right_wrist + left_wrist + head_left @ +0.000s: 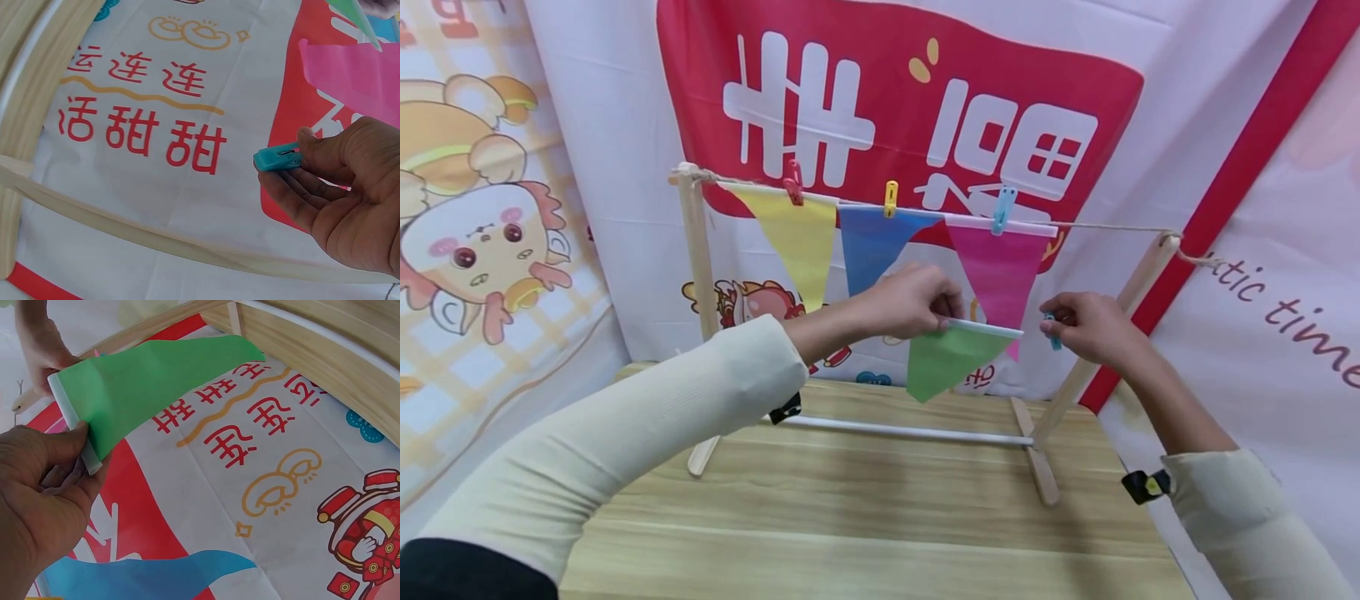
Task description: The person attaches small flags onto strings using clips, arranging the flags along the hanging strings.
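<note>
My left hand point(917, 297) pinches a green pennant point(957, 358) by one end of its white top strip, below the hung flags. The left wrist view shows the thumb on that strip, with the green cloth point(150, 381) hanging away from it. To the right, apart from the pennant, my right hand point(1092, 327) holds a small teal clothespin point(278, 157) between thumb and fingers. Yellow point(801, 242), blue point(876, 242) and pink point(1000, 267) pennants hang on a string, held by a red clothespin point(793, 182), a yellow clothespin point(891, 199) and a light blue clothespin point(1003, 208).
The string point(1112, 226) runs between two wooden posts, left point(697, 250) and right point(1138, 287). A white bar point(902, 431) joins the posts low down. The stand rests on a wooden table point(865, 517), before a printed cloth backdrop point(625, 125).
</note>
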